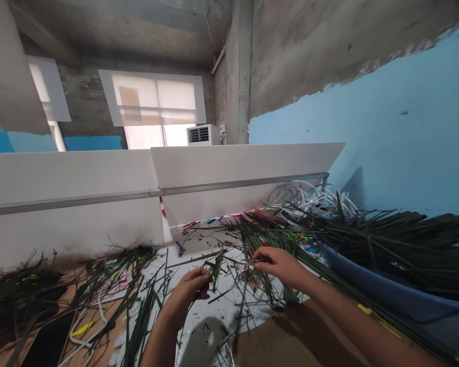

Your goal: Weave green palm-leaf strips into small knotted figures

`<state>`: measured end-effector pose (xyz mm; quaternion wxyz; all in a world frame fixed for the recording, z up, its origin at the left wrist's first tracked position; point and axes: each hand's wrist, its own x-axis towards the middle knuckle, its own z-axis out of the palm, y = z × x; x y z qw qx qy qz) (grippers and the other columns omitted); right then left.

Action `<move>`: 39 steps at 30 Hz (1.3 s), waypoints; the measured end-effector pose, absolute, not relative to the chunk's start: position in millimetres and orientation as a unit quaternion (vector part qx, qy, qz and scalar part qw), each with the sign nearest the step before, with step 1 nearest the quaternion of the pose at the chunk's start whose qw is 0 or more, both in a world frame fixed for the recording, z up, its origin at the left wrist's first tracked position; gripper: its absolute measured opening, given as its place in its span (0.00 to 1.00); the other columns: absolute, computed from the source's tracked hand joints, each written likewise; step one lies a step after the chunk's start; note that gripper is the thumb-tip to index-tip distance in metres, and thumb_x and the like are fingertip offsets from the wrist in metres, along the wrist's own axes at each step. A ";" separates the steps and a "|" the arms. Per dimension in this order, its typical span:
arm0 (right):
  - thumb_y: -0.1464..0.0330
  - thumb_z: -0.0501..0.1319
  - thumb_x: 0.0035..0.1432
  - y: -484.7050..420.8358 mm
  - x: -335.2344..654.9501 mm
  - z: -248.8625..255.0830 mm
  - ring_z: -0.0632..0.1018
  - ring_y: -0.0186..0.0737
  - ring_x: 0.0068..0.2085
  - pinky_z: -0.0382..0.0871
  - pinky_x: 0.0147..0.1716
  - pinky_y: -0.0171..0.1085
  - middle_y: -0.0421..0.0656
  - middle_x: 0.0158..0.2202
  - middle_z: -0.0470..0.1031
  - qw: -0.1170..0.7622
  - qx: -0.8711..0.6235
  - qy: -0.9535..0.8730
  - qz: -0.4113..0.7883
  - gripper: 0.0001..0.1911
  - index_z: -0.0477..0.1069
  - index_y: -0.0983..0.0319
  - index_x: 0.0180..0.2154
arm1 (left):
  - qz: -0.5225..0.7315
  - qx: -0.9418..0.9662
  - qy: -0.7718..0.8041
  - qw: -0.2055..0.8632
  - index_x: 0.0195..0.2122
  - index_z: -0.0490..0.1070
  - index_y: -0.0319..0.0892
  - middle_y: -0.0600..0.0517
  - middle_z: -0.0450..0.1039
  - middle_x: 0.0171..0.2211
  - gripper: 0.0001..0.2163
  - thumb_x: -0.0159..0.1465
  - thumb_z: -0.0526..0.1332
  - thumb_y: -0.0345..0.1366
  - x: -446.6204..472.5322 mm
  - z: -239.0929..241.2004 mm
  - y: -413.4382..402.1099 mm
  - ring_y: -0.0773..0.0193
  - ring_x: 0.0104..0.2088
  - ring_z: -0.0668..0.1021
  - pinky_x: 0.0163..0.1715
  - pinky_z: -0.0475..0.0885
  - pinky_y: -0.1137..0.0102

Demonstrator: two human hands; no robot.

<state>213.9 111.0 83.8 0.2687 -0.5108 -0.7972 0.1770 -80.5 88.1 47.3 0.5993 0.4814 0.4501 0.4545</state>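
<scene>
My left hand (pixel 194 285) is closed in a pinch on a small piece of green palm leaf (pixel 216 269), whose short strips stick out past the fingertips. To its right, my right hand (pixel 277 264) is also closed, thumb against fingers. A thin dark thing shows at those fingertips, too small to make out. Cut leaf scraps lie scattered over the white tabletop (pixel 220 300) beneath both hands. A bundle of long green leaf strips (pixel 270 239) lies just behind my right hand.
A blue tub (pixel 390 290) heaped with dark palm leaves (pixel 405 239) stands at right. White cable coils (pixel 309 199) lie behind. Brown cardboard (pixel 290 339) is at the front. A black phone-like slab (pixel 48 341) and white cord (pixel 101 306) lie left. White panels (pixel 233 165) close off the back.
</scene>
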 end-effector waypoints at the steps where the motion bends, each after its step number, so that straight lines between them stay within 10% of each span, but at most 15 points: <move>1: 0.61 0.61 0.56 110.6 213.1 84.0 0.72 0.41 0.33 0.56 0.31 0.34 0.40 0.30 0.75 0.271 -0.510 -0.796 0.181 0.10 0.76 0.59 0.36 | 0.454 0.481 0.449 0.600 0.27 0.69 0.43 0.60 0.62 0.20 0.14 0.50 0.70 0.45 -80.3 46.6 88.7 0.69 0.23 0.64 0.33 0.69 0.69; 31: 0.61 0.62 0.54 117.8 213.1 67.1 0.68 0.38 0.28 0.54 0.29 0.35 0.37 0.24 0.72 0.349 -0.493 -0.754 0.259 0.10 0.76 0.60 0.30 | 0.448 0.498 0.438 0.600 0.28 0.68 0.43 0.59 0.61 0.22 0.14 0.52 0.68 0.46 -79.5 43.2 89.1 0.69 0.24 0.64 0.33 0.68 0.70; 39: 0.46 0.61 0.51 128.1 210.3 55.0 0.63 0.36 0.24 0.55 0.25 0.35 0.35 0.21 0.63 0.467 -0.466 -0.636 0.400 0.23 0.72 0.60 0.29 | 0.501 0.429 0.433 0.614 0.28 0.67 0.44 0.59 0.63 0.21 0.16 0.50 0.70 0.47 -76.6 47.4 87.7 0.69 0.23 0.65 0.34 0.69 0.69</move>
